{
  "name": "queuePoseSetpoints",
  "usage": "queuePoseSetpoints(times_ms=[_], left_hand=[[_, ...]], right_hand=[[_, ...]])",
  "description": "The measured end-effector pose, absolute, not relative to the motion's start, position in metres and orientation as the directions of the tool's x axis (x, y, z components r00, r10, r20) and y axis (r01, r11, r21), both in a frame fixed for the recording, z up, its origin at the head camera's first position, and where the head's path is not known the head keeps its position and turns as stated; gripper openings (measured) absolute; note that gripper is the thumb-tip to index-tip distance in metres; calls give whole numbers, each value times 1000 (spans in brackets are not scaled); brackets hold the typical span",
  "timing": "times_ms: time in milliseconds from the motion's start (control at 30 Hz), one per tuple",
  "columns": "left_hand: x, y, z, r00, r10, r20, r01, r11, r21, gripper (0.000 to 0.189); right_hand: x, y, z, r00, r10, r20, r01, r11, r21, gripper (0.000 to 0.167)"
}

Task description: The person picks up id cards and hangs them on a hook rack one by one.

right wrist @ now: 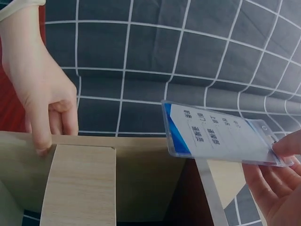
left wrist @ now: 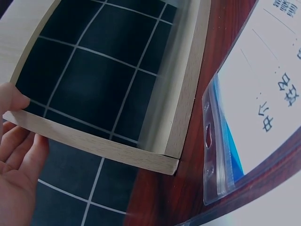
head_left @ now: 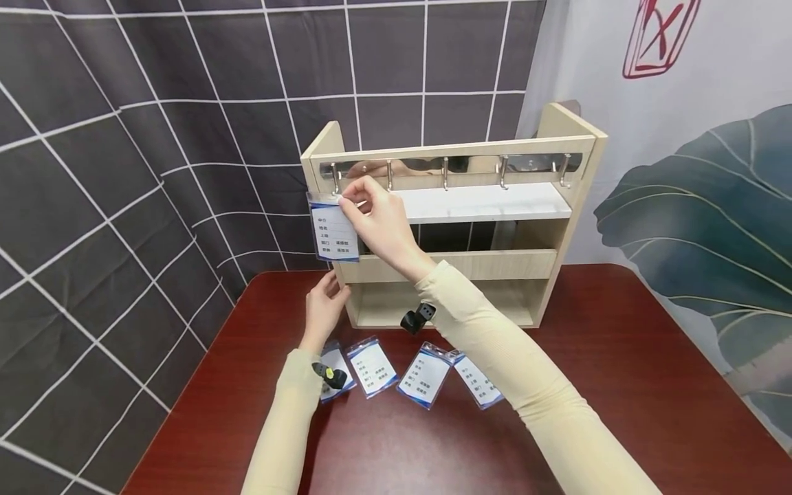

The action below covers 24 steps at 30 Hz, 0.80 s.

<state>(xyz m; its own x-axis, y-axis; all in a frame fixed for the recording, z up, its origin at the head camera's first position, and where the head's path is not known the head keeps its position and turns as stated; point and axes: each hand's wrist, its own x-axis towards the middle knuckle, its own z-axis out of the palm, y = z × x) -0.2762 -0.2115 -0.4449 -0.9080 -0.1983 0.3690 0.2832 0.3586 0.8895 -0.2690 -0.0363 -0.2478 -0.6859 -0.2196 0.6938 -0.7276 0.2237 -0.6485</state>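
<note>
In the head view my right hand (head_left: pixel 383 223) pinches the top right corner of a clear badge holder (head_left: pixel 335 230) with a white and blue card in it. The badge holder hangs upright just below the leftmost hook (head_left: pixel 335 177) of a wooden shelf (head_left: pixel 448 265); whether it touches the hook cannot be told. The right wrist view shows the thumb on the holder's top edge (right wrist: pixel 265 136). My left hand (left wrist: pixel 21 150) grips the edge of the shelf's left side panel (left wrist: pixel 99 142), thumb on one face and fingers on the other. Several similar badge holders (head_left: pixel 372 368) lie on the table before the shelf.
A metal strip with several hooks (head_left: pixel 445 173) runs along the shelf's upper front. The shelf stands at the back of a red-brown table (head_left: pixel 588 405). Behind it hangs a dark grid-patterned cloth (head_left: pixel 303 51), and a pale curtain with a leaf print (head_left: pixel 711 213) is at the right.
</note>
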Motion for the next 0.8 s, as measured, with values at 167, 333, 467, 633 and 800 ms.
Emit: queuePoseSetpoints(times_ms=[167, 333, 467, 633, 800], left_hand=[[-272, -213, -442, -913, -209, 349, 261, 356, 897, 49], [-272, -214, -440, -909, -222, 352, 264, 346, 900, 49], [-271, -215, -440, -904, -232, 360, 270, 346, 899, 49], [-270, -212, -442, -906, -219, 363, 279, 337, 899, 49], [-274, -209, -442, -902, -213, 375, 295, 329, 897, 48]], right_hand=[[-271, -39, -246, -693, -232, 682, -720, 206, -662, 8], [-272, -39, -246, -691, -232, 684, -722, 178, -669, 9], [-271, -39, -247, -689, -219, 691, -723, 157, -672, 12], [-270, -41, -251, -684, -177, 708, -729, 164, -664, 13], [-270, -41, -249, -681, -151, 716, -730, 215, -649, 14]])
